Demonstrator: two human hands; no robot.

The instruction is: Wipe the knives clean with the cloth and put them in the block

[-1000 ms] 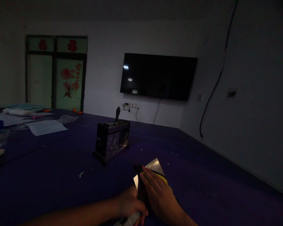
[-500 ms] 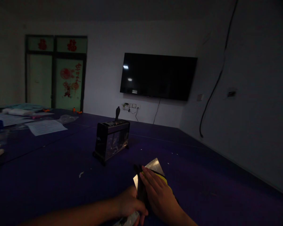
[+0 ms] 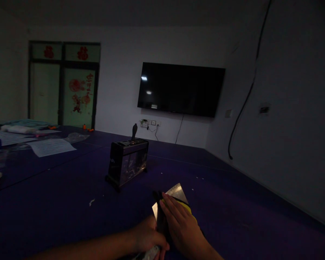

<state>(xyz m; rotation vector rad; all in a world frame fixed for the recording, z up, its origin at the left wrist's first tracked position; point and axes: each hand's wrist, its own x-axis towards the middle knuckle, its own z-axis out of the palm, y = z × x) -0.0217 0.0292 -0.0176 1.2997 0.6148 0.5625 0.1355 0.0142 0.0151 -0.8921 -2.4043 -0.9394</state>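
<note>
A broad metal blade [image 3: 178, 192], probably of a knife, slants up between my hands in front of me. My left hand [image 3: 148, 236] is closed low on it, and a pale patterned end [image 3: 151, 253] pokes out below the fingers. My right hand [image 3: 182, 225] lies over the blade, fingers straight and pressed together, closed on a black and yellow thing [image 3: 184, 206] whose kind is hard to make out. Part of the blade is covered by the fingers and by dark pieces. Farther off on the table stands a black box with shiny sides [image 3: 134, 166]; a dark handle [image 3: 134, 131] rises from its top.
Printed papers [image 3: 51, 147], clear plastic bags [image 3: 76, 137] and small orange pieces [image 3: 90, 129] lie at the left of the dark purple table [image 3: 70, 209]. White scraps [image 3: 91, 202] are scattered nearby. A screen [image 3: 181, 90] hangs on the far wall, and a loose cable [image 3: 242, 115] on the right.
The view has shifted very slightly. Both hands keep nearly the same hold and place on the blade, and the box has not moved.
</note>
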